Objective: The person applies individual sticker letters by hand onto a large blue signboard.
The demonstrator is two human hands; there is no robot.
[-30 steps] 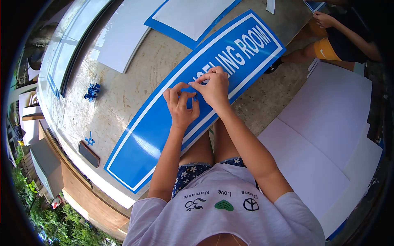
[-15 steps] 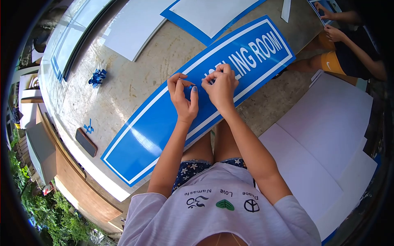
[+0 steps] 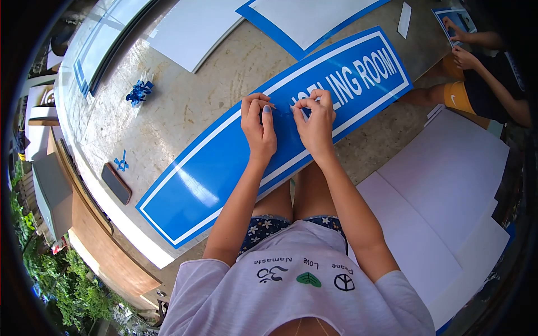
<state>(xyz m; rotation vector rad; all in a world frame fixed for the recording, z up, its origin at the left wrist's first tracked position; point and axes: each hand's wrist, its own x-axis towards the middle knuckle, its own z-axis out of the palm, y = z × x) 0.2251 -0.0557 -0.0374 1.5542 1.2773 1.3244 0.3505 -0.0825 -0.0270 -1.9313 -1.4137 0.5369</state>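
A long blue sign [image 3: 202,179] with a white border and white letters, ending in "LING ROOM", lies slantwise across the table in front of me. My left hand [image 3: 259,127] is over its middle, with the fingers curled in toward the thumb. Whatever those fingers hold, if anything, is hidden. Close beside it, my right hand [image 3: 316,126] is closed in a pinch at the left end of the lettering. Something tiny shows at its fingertips, too small to name. My hands partly cover the first letters.
A crumpled clump of blue scraps [image 3: 139,93], a small blue scrap [image 3: 121,162] and a phone [image 3: 116,183] lie on the table [image 3: 168,123]. White sheets [image 3: 193,33] and a blue-edged panel [image 3: 305,25] lie beyond. Large white boards [image 3: 426,196] stand right, near another person's hands [image 3: 462,47].
The view has shifted slightly. My left fingers have curled closer to the thumb, and my right hand stays pinched near the start of the letters.
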